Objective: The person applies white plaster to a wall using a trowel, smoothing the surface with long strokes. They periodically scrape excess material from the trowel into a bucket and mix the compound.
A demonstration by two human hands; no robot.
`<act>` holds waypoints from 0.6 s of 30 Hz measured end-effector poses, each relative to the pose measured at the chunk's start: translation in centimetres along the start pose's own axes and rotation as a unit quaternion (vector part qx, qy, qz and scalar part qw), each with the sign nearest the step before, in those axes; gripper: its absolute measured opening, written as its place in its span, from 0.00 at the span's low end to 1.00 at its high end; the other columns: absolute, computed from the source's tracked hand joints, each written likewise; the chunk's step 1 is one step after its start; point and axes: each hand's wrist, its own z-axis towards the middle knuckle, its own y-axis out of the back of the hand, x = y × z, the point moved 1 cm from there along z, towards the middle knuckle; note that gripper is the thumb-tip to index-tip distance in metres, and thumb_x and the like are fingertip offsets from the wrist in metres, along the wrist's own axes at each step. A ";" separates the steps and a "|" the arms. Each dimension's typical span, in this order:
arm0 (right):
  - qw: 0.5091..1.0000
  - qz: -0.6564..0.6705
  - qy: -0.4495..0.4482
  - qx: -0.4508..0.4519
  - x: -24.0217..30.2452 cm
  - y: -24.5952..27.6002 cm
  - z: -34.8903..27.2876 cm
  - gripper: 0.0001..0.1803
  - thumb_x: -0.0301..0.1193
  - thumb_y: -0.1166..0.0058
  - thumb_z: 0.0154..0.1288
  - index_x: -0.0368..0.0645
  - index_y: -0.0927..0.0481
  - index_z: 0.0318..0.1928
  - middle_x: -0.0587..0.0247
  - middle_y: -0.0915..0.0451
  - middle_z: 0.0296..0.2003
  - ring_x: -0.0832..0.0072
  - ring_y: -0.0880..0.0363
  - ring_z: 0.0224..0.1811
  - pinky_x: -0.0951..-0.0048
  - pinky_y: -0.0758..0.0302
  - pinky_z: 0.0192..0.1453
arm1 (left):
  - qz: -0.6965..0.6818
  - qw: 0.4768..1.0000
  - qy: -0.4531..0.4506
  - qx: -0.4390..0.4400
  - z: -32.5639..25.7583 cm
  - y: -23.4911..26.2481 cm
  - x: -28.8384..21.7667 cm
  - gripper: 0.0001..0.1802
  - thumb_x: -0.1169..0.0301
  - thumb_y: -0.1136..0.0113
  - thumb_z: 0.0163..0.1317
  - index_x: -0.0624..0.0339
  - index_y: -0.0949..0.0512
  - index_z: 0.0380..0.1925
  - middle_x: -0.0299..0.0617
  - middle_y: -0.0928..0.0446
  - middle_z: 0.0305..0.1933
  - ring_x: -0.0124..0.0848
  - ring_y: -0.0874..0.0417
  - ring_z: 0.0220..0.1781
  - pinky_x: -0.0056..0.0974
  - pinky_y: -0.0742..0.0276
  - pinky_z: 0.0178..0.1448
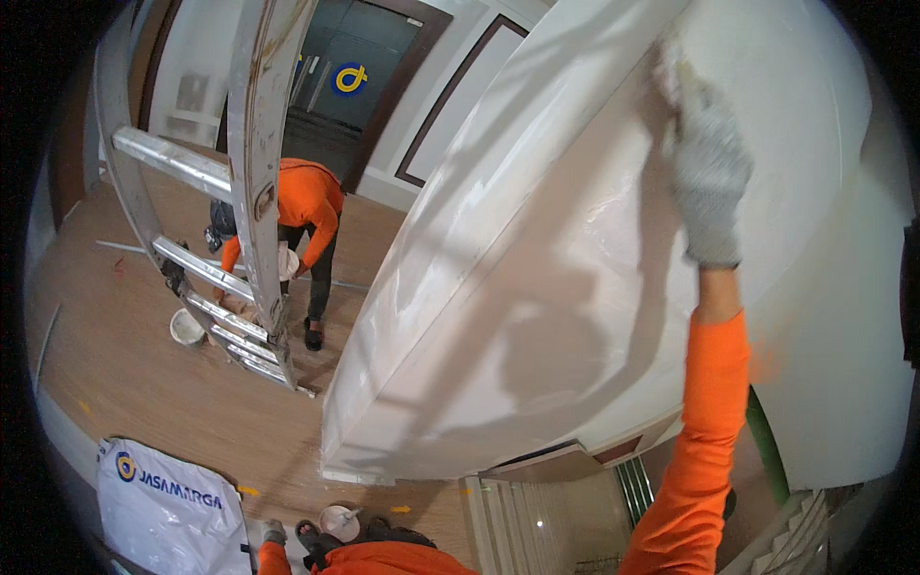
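Note:
My right hand [709, 177], in a grey knit glove, is raised at the upper right. Its fingers are closed around a small hand tool [668, 77] with a pale end, held against a large white wall panel [604, 230]. The tool's exact kind is blurred. Shiny, wet-looking white patches mark the panel, and shadows fall across it. Low down at the left, my left hand [275, 530] is small in view, also gloved in grey. Its fingers are too small to read. A white bucket [338, 522] with something pale inside stands near my feet.
An aluminium ladder [251, 192] rises at the left. Behind it a person in an orange top [309, 206] bends over, holding a white container [287, 264]. Another white bucket [187, 328] is on the wooden floor. A white printed sheet [168, 517] lies lower left; stairs [800, 537] lower right.

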 end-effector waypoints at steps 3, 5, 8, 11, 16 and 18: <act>0.992 0.088 0.052 0.068 9.3 3.6 -4.6 0.40 0.30 0.42 0.60 0.48 0.34 0.76 0.51 0.25 0.66 0.59 0.21 0.64 0.62 0.19 0.61 | -0.055 0.998 0.001 0.007 -0.2 -1.0 0.2 0.15 0.55 0.39 0.65 0.46 0.12 0.45 0.42 0.13 0.51 0.38 0.13 0.56 0.44 0.18 0.56; 0.963 0.183 0.064 0.185 12.4 5.4 -8.7 0.35 0.24 0.45 0.61 0.46 0.30 0.72 0.52 0.24 0.65 0.58 0.21 0.64 0.60 0.20 0.62 | -0.089 0.996 0.002 0.002 -0.2 -1.1 0.2 0.15 0.57 0.40 0.65 0.48 0.12 0.44 0.43 0.13 0.50 0.39 0.13 0.55 0.45 0.18 0.57; 0.927 0.323 0.069 0.181 11.1 9.7 -6.8 0.33 0.24 0.42 0.62 0.43 0.28 0.70 0.50 0.22 0.61 0.59 0.18 0.58 0.62 0.20 0.59 | -0.161 0.987 0.011 0.000 -0.3 -1.7 0.9 0.14 0.60 0.41 0.65 0.51 0.12 0.43 0.44 0.13 0.49 0.40 0.13 0.55 0.45 0.18 0.57; 0.978 0.205 -0.004 0.037 3.9 5.4 -1.8 0.25 0.27 0.45 0.66 0.55 0.20 0.63 0.60 0.16 0.50 0.67 0.14 0.46 0.65 0.17 0.47 | -0.080 0.996 -0.015 -0.027 -0.7 -1.5 1.9 0.15 0.60 0.41 0.66 0.52 0.12 0.43 0.43 0.13 0.49 0.41 0.13 0.55 0.46 0.18 0.58; 0.992 -0.011 -0.121 -0.038 -17.0 -3.1 13.2 0.23 0.44 0.55 0.76 0.47 0.19 0.61 0.47 0.16 0.53 0.54 0.16 0.55 0.56 0.23 0.62 | -0.096 0.995 -0.017 -0.026 2.1 3.0 -0.5 0.15 0.60 0.41 0.66 0.52 0.12 0.44 0.43 0.13 0.49 0.41 0.13 0.55 0.46 0.18 0.58; 0.985 0.037 -0.167 0.019 -21.2 -5.4 16.7 0.25 0.46 0.57 0.75 0.46 0.20 0.62 0.45 0.17 0.56 0.49 0.21 0.62 0.53 0.28 0.69 | -0.100 0.995 -0.008 -0.026 3.0 3.9 0.2 0.15 0.60 0.41 0.66 0.52 0.12 0.44 0.43 0.13 0.50 0.41 0.13 0.55 0.46 0.18 0.58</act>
